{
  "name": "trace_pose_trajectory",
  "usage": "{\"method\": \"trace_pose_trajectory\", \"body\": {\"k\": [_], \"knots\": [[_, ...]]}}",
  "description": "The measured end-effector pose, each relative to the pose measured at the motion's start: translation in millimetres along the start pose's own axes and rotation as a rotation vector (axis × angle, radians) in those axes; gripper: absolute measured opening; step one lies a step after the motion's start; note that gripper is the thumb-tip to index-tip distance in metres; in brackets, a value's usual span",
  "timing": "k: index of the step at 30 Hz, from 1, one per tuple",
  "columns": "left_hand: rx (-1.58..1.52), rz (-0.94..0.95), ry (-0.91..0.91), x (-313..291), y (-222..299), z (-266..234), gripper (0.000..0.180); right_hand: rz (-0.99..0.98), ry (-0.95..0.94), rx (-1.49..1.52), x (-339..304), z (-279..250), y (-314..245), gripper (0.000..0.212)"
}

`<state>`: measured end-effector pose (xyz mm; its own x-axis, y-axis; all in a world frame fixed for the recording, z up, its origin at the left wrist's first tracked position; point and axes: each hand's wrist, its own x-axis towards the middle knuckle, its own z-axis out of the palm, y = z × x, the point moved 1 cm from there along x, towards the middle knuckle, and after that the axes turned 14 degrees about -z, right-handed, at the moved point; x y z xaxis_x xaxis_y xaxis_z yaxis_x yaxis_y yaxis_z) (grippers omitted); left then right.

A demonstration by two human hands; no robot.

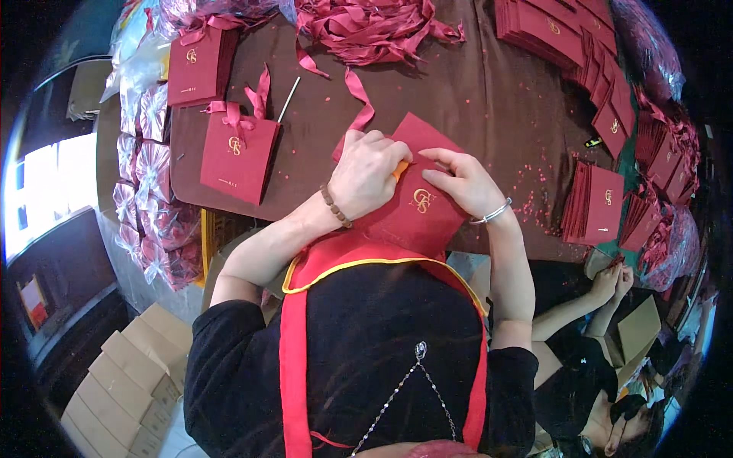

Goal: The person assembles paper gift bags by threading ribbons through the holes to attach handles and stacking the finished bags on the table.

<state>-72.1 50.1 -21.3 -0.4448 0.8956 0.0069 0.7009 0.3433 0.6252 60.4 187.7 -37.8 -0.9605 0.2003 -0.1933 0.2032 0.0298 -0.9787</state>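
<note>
A dark red paper gift bag (412, 210) with a gold emblem lies tilted at the table's near edge, close against my body. My left hand (368, 174) is closed in a fist at the bag's upper left, around a small orange object (399, 169); most of it is hidden in the fingers, so its kind does not show. My right hand (467, 187) holds the bag's right side, thumb and fingers bent toward its upper part. Just beyond my left hand a dark pink ribbon (360, 103) trails over the brown cloth.
Left of my hands stands a bag with a ribbon bow (238, 156), beside a thin white stick (289, 99). Loose ribbons (366, 30) are heaped at the far side. Stacked red bags (595, 202) line the right, near red scraps and another person's hands (611, 282).
</note>
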Motion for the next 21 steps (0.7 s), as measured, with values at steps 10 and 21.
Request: {"method": "trace_pose_trajectory", "body": {"k": [10, 21], "knots": [[0.138, 0.098, 0.063, -2.6, 16.1, 4.3, 0.010, -0.075, 0.021, -0.229, -5.5, 6.2, -7.4, 0.034], [0.520, 0.332, -0.046, -6.0, 23.7, -0.5, 0.009, -0.112, 0.055, -0.297, -8.5, 19.5, -11.7, 0.030]]}}
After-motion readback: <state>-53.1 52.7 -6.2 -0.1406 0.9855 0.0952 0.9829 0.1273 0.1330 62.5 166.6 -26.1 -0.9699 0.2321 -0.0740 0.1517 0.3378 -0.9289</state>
